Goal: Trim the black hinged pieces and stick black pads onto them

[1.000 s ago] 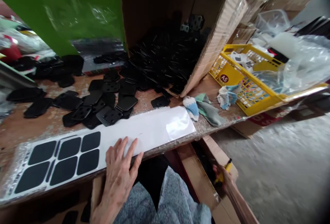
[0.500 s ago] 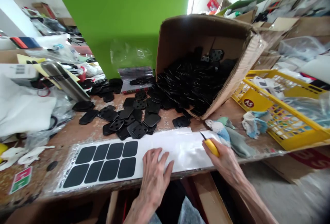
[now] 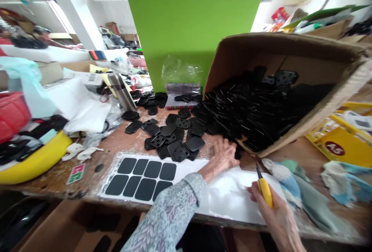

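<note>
My left hand (image 3: 223, 156) reaches forward over the white backing sheet (image 3: 232, 196) to the black plastic plates (image 3: 174, 143) spilled at the mouth of the tipped cardboard box (image 3: 290, 50); its fingers curl down on the pile, and whether they hold a plate is hidden. My right hand (image 3: 271, 205) is closed on a yellow-handled knife (image 3: 264, 190), blade pointing away, above the right end of the sheet. Black rounded pads (image 3: 142, 174) fill the sheet's left part.
A yellow basket (image 3: 343, 143) stands at right, with rags (image 3: 308, 190) before it. A steel flask (image 3: 122, 91), plastic bags, a red basket (image 3: 11, 114) and a yellow tray (image 3: 37, 161) crowd the left. A green panel (image 3: 192, 23) rises behind.
The view swung up and left. My right hand came up from below the bench with the knife to the sheet. My left hand left the sheet's front edge and reached to the plates.
</note>
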{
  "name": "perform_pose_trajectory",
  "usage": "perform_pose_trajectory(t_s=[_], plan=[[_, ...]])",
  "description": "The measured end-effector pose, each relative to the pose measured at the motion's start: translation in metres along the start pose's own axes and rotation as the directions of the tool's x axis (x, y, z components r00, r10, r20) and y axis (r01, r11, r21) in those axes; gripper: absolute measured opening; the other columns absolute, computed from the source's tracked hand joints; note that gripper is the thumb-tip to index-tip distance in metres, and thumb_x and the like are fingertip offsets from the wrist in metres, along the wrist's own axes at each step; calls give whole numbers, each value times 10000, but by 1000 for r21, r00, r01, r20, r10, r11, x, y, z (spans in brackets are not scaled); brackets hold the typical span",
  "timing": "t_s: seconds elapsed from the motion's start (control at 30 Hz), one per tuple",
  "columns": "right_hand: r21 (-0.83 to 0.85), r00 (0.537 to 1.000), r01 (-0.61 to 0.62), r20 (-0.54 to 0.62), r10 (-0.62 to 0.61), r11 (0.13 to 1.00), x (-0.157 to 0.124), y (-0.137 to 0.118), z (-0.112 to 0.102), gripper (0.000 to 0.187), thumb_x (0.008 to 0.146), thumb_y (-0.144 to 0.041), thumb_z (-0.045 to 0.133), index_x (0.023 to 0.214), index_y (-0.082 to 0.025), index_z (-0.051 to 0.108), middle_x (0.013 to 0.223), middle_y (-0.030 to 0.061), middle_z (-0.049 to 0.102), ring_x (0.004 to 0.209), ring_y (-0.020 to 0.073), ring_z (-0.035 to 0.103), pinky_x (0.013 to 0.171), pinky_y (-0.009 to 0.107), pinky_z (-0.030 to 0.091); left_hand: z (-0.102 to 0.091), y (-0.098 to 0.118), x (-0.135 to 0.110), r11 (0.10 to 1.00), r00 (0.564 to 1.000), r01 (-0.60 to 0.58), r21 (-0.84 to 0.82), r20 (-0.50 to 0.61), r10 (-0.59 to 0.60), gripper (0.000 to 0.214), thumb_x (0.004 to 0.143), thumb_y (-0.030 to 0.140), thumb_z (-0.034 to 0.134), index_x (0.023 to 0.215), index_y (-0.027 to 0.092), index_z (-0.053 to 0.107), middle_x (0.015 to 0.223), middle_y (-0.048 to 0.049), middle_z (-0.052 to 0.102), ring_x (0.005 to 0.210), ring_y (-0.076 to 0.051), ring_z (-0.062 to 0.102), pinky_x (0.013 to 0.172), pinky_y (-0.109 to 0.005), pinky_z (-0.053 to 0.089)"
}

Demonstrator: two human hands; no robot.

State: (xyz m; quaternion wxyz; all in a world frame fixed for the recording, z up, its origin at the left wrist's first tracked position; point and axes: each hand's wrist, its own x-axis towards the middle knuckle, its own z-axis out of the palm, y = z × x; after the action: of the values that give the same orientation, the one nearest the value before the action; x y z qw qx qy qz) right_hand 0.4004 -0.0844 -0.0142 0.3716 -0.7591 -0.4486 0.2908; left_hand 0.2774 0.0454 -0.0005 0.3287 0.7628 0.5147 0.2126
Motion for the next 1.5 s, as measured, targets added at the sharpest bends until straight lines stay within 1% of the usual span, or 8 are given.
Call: perform_pose_trajectory(t_s=[0.33,0.53,0.67,0.83,1.1,1.17,1.3,1.5], plan=[[-46,978,209,29,-207,977,-1,12,12,373,769,-544,457,929,-229,578,723,35,664,596,186,596,491,249,406,-28,-2,11,930,958,169,-327,-168,-233,750,475,82,688,1178,82,425,1291,-231,338,1212,-394,275,984,-471,206],[-110,941,338,41,-335,935,-8,-11,7,288,837,-451,439,916,-203,563,617,-7,583,525,141,528,513,232,425,-82,-13,-22,633,945,209,-746,-12,-326,411,756,431,497,1039,135,470,995,-148,565,893,-233,545,769,-376,423],[-5,789,614,40,-613,790,-18,-40,30,321,827,-303,495,1130,-200,517,1055,66,604,915,188,579,785,283,481,-79,-4,-76,397,937,218,-892,78,-341,358,809,417,455,1071,174,481,890,-72,600,716,-124,550,658,-258,437],[33,532,842,111,-840,538,-36,-43,62,597,729,-7,376,1295,-196,389,1233,90,515,1118,219,470,858,359,483,-52,-2,-136,-103,904,93,-990,128,-409,316,759,298,622,1058,218,556,865,2,594,703,-64,538,669,-175,409],[111,421,888,195,-886,447,-62,-33,52,672,676,17,340,1317,-185,345,1175,95,542,1080,221,498,819,335,498,-49,-11,-175,-108,903,136,-985,168,-395,315,764,277,630,1056,180,562,763,-12,616,639,-81,552,602,-194,406],[157,461,856,200,-865,493,-63,-38,44,592,706,-15,345,1272,-181,401,1085,91,577,976,203,555,769,296,504,-47,-16,-179,-110,891,151,-982,184,-415,308,744,260,644,1026,159,573,725,-19,614,620,-92,546,597,-215,414],[96,753,635,146,-642,766,-63,-46,30,183,818,-195,439,942,-205,572,692,9,576,597,138,559,570,215,464,-47,-24,-187,-45,860,307,-951,297,-414,246,759,326,599,885,115,594,692,-83,638,626,-148,567,626,-292,439],[109,917,353,159,-367,929,-71,-59,24,216,796,-393,527,763,-186,576,500,-42,425,447,97,373,421,217,306,-55,-18,-194,406,908,246,-880,63,-414,343,753,365,627,1039,179,593,905,-37,623,769,-125,547,729,-250,415]])
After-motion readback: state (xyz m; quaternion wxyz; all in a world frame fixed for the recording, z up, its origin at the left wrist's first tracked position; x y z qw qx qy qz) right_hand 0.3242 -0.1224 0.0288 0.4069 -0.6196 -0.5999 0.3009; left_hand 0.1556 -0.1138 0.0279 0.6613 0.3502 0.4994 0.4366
